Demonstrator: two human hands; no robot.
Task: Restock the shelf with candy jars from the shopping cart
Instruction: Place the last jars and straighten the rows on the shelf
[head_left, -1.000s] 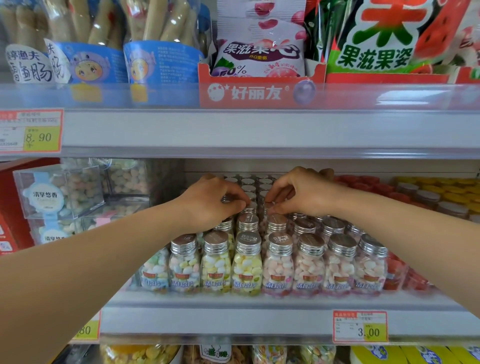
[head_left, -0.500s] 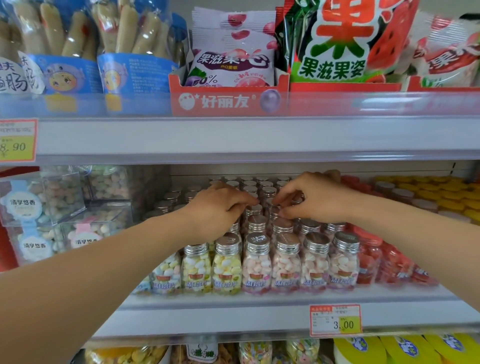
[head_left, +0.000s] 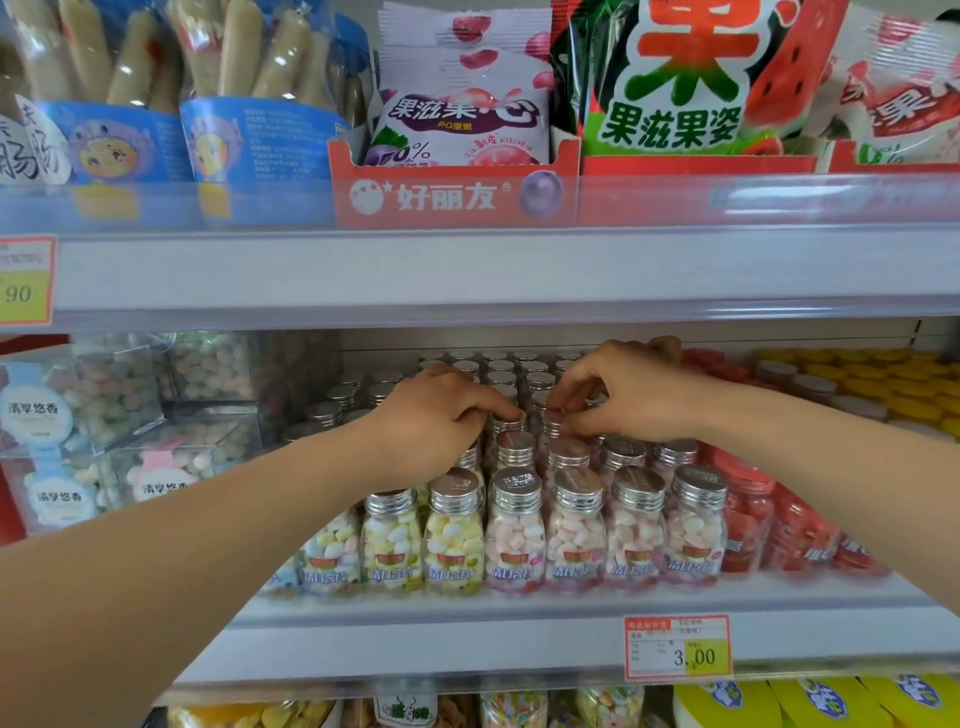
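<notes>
Head view: left hand (head_left: 436, 423) and right hand (head_left: 631, 395), fingers curled, pinch lids of neighbouring candy jars (head_left: 551, 428).

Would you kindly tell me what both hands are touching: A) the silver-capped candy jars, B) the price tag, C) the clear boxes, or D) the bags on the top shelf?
A: the left hand and the right hand each pinch a silver cap among the candy jars.

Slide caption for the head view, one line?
Left hand and right hand pinch silver caps amid rows of candy jars on the shelf, above a 3.00 price tag.
</notes>
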